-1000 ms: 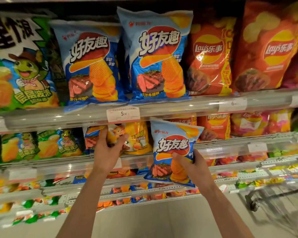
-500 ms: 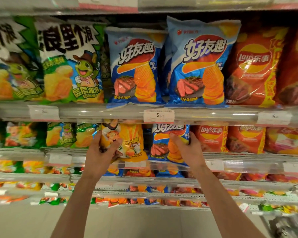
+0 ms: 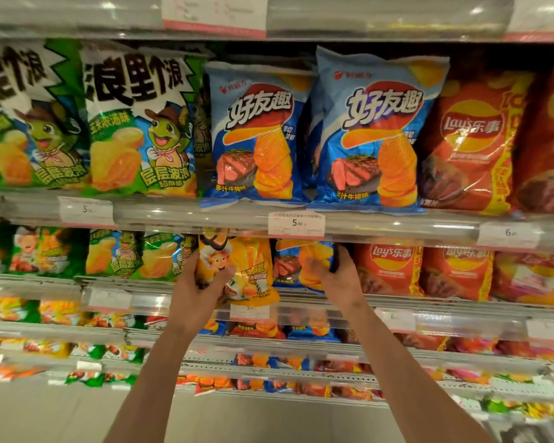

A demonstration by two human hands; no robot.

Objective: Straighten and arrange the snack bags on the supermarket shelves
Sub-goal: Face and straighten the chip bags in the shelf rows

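Now the right hand (image 3: 339, 279) grips the blue steak-flavour chip bag (image 3: 296, 266); push it back upright while the left hand (image 3: 202, 282) holds the yellow chip bag (image 3: 243, 270) aside

We see a yellow bag (image 3: 240, 270) centre frame, blue bags (image 3: 256, 135) above it, green bags (image 3: 135, 123) upper left, red bags (image 3: 467, 145) upper right.

Tiered metal shelves (image 3: 397, 225) with clear plastic price rails and white price tags (image 3: 296, 223) above a pale floor (image 3: 61, 417)
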